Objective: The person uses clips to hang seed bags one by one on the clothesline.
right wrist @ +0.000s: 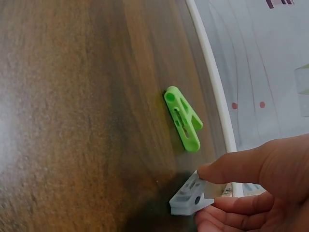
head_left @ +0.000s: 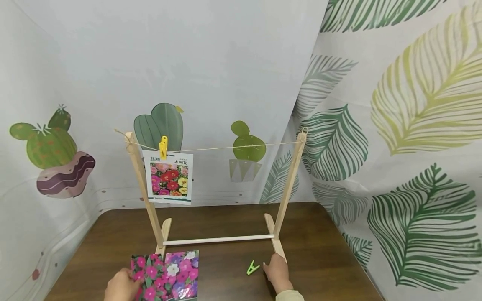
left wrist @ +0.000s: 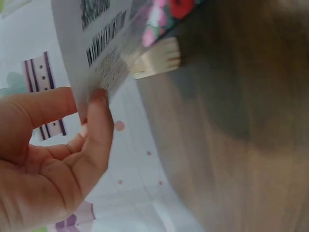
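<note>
My left hand [head_left: 122,286] pinches the edge of a flower seed packet [head_left: 148,274] between thumb and fingers. In the left wrist view, the pale back of that packet, with its barcode, faces the camera. Beside it in the head view is another seed packet [head_left: 183,271] with pink, purple and white flowers. My right hand [head_left: 278,271] pinches a light grey clothespin [right wrist: 186,200] low over the table, though the head view hides that clothespin. Just left of this hand lies a green clothespin [head_left: 252,267] on the wood.
A wooden stand [head_left: 288,188] with a white crossbar [head_left: 218,240] rises behind the hands. A string [head_left: 226,148] runs between its posts. From the string's left end hangs a seed packet [head_left: 169,177], held by a yellow clothespin [head_left: 163,147]. Patterned cloth surrounds the brown table [head_left: 226,221].
</note>
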A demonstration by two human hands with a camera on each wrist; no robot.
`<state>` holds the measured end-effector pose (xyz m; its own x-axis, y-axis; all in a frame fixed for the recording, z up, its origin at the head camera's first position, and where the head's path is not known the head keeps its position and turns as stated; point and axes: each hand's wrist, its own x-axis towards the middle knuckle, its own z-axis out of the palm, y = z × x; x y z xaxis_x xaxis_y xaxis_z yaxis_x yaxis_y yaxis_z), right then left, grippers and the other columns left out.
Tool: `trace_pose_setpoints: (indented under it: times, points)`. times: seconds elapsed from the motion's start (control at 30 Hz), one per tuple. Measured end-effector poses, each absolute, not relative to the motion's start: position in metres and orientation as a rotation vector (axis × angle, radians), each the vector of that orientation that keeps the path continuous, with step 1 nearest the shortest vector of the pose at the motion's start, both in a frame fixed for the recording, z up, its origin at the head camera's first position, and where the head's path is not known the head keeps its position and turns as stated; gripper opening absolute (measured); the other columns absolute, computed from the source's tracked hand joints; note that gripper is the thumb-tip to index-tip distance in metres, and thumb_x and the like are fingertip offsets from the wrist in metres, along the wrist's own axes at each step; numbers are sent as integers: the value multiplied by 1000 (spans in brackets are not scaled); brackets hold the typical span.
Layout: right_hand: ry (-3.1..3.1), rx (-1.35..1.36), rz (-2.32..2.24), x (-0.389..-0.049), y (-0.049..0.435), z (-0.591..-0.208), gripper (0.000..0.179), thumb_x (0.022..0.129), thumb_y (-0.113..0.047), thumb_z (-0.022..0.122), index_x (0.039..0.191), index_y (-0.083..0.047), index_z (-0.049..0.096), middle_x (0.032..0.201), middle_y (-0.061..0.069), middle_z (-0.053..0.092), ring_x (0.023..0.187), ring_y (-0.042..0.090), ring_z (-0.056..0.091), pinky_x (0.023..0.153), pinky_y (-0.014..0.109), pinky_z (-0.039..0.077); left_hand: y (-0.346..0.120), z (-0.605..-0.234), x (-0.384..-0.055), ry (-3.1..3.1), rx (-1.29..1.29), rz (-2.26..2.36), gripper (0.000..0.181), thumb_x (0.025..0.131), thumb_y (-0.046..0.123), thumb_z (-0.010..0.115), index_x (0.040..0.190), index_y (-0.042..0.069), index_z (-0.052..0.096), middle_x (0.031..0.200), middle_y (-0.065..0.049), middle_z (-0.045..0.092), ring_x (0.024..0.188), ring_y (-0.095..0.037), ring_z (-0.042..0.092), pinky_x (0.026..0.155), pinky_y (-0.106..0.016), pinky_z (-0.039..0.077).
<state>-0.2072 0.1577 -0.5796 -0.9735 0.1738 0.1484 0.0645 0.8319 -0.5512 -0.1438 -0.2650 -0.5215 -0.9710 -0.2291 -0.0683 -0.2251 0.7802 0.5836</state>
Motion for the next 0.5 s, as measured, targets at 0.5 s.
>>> trace_pose_setpoints:
  times: [0.5]
  points:
    - [-2774, -157, 907, -209, 160, -560, 37, 74, -7, 74, 57, -10, 41, 53, -1, 37, 48, 16, 38, 44, 32, 35, -252, -480, -143, -2872, 320, -1029, 22, 85, 17, 68, 87, -5, 63, 69, 0, 62, 63, -20, 60, 57, -44, 48]
